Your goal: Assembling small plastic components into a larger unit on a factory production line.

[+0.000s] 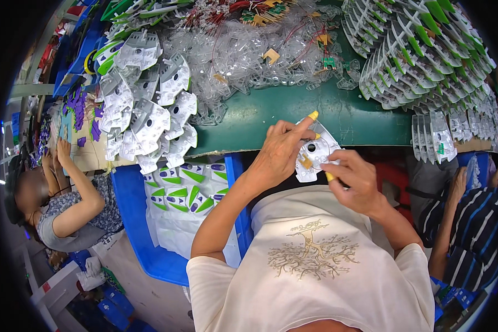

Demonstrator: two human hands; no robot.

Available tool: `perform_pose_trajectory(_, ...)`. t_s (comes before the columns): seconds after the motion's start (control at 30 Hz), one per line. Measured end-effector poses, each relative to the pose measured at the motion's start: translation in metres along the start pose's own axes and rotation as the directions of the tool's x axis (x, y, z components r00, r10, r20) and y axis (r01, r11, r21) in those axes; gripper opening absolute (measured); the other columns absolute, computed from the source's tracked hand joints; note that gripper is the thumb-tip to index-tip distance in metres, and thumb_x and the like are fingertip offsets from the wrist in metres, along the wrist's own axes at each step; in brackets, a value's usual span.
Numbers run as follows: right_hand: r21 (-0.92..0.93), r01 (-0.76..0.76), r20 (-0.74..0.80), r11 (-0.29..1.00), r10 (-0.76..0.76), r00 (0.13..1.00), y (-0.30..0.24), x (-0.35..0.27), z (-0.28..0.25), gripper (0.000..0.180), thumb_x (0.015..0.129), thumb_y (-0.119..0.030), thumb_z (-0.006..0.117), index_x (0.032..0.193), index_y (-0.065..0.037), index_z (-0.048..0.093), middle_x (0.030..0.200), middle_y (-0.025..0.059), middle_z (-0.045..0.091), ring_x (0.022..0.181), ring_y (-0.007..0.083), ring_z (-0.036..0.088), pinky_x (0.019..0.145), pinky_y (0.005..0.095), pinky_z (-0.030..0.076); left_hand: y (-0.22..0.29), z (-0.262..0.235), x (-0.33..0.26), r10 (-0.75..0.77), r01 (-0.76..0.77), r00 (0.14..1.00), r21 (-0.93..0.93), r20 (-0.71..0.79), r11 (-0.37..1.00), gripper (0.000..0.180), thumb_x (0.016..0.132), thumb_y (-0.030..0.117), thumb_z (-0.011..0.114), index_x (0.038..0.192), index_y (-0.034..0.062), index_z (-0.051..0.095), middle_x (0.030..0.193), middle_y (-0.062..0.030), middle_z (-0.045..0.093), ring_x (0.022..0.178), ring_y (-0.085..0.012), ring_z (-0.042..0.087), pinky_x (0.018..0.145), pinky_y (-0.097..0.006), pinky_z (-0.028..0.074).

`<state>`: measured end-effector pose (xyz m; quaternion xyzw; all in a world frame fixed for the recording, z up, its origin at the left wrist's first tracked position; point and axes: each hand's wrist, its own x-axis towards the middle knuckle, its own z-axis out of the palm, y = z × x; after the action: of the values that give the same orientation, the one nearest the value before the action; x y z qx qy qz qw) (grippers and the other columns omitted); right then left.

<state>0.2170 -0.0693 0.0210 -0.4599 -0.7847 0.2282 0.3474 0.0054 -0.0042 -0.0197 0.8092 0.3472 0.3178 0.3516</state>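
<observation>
At the table's front edge my left hand [282, 148] grips a white plastic housing shell [325, 145], its inner side turned up. The shell has a round dark hole and moulded posts, and a small tan board [305, 161] lies at its lower left. My right hand [355, 181] is at the shell's lower right edge, thumb and fingers drawn together in a pinch. Whatever sits between those fingertips is too small or hidden to make out. Yellow covers wrap some fingertips on both hands.
Clear plastic parts [238, 52] heap up on the green table [260, 119], with wired boards among them. White shells [149, 119] pile at left; stacked green-edged shells [420, 61] stand at right. A blue bin [133, 221] holds green-and-white pieces. People work on both sides.
</observation>
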Motion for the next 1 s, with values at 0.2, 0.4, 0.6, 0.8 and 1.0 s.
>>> perform_pose_trajectory(0.2,0.103,-0.355,-0.125,0.929,0.367,0.922,0.027,-0.025,-0.001,0.03,0.079,0.003,0.066,0.107,-0.004,0.06,0.071,0.0093,0.062,0.055,0.0187,0.06,0.05,0.031,0.047,0.003,0.01,0.007,0.043,-0.044,0.998,-0.018,-0.038,0.999,0.064,0.085,-0.009,0.051,0.146,0.0055,0.041,0.113,-0.0065,0.07,0.096,-0.0277,0.05,0.091,-0.039,0.037)
perform_pose_trajectory(0.4,0.264,-0.401,-0.092,0.877,0.437,0.895,0.017,-0.026,-0.023,0.023,0.083,0.001,0.061,0.105,-0.003,0.057,0.079,0.0123,0.062,0.065,0.0211,0.064,0.061,0.0325,0.051,0.021,-0.008,0.006,0.015,-0.018,0.958,-0.008,-0.285,1.0,0.045,0.083,-0.008,0.064,0.126,0.0027,0.061,0.104,-0.0136,0.069,0.095,-0.0282,0.061,0.086,-0.036,0.048)
perform_pose_trajectory(0.6,0.245,-0.448,-0.551,0.86,0.503,0.666,0.013,-0.061,-0.148,0.02,0.089,0.008,0.053,0.106,-0.002,0.055,0.083,-0.003,0.057,0.072,0.0029,0.053,0.062,0.0196,0.043,0.025,-0.003,0.016,-0.044,0.042,0.966,-0.011,-0.254,0.999,0.039,0.081,-0.006,0.068,0.119,0.0,0.062,0.1,-0.0136,0.067,0.093,-0.0288,0.062,0.086,-0.037,0.048)
perform_pose_trajectory(0.8,0.288,-0.512,-0.563,0.809,0.576,0.592,0.071,-0.088,-0.22,0.018,0.092,0.003,0.051,0.109,-0.001,0.054,0.082,-0.003,0.057,0.063,0.0006,0.045,0.053,0.0169,0.034,0.028,0.014,0.023,-0.042,0.036,0.986,-0.04,-0.162,0.999,0.036,0.081,-0.003,0.069,0.116,-0.0014,0.062,0.099,-0.0148,0.068,0.094,-0.0312,0.062,0.086,-0.038,0.049)
perform_pose_trajectory(1.0,0.318,-0.52,-0.633,0.793,0.586,0.506,0.104,-0.101,-0.214,0.019,0.092,-0.001,0.057,0.111,-0.001,0.059,0.088,-0.0017,0.062,0.064,0.0003,0.047,0.053,0.0171,0.035,0.022,0.008,0.012,-0.079,0.077,0.982,-0.019,-0.173,0.997,0.036,0.081,-0.001,0.071,0.116,-0.001,0.063,0.099,-0.0144,0.068,0.093,-0.0313,0.062,0.085,-0.038,0.05)
